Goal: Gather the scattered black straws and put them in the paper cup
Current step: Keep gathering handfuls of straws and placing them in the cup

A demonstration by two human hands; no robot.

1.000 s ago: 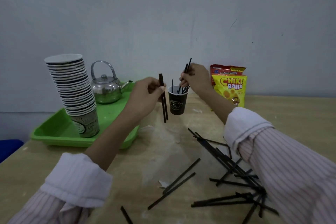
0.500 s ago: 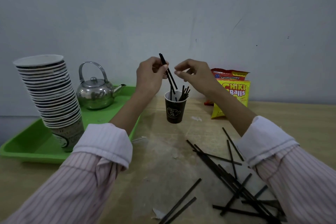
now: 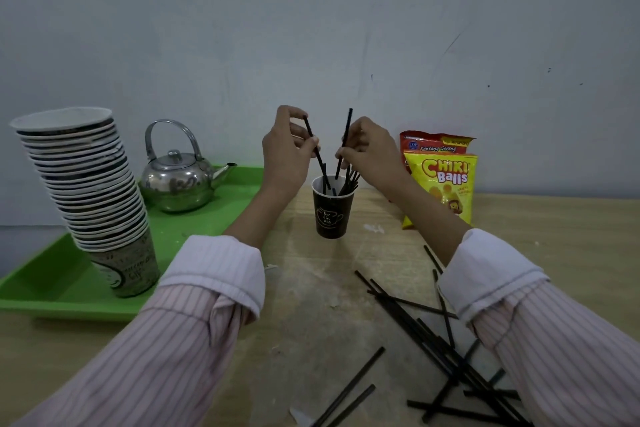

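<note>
A black paper cup (image 3: 331, 215) stands upright on the wooden table with several black straws leaning inside it. My left hand (image 3: 285, 152) is just above and left of the cup, pinching a black straw (image 3: 317, 152) whose lower end dips into the cup's mouth. Just above and right of the cup, my right hand (image 3: 369, 151) pinches another black straw (image 3: 343, 142), its lower end at the cup's rim. Several scattered straws (image 3: 440, 347) lie in a heap on the table at the lower right. Two more straws (image 3: 349, 392) lie near the bottom edge.
A green tray (image 3: 45, 291) at the left holds a tall leaning stack of paper cups (image 3: 86, 191) and a steel kettle (image 3: 178, 180). Two snack bags (image 3: 443, 177) lean against the wall right of the cup. Small white scraps (image 3: 373, 228) dot the table.
Both hands came down toward the cup. My right hand, earlier with nothing visible in it, now pinches a straw. The left straw's lower end now sits inside the cup. The view shifted.
</note>
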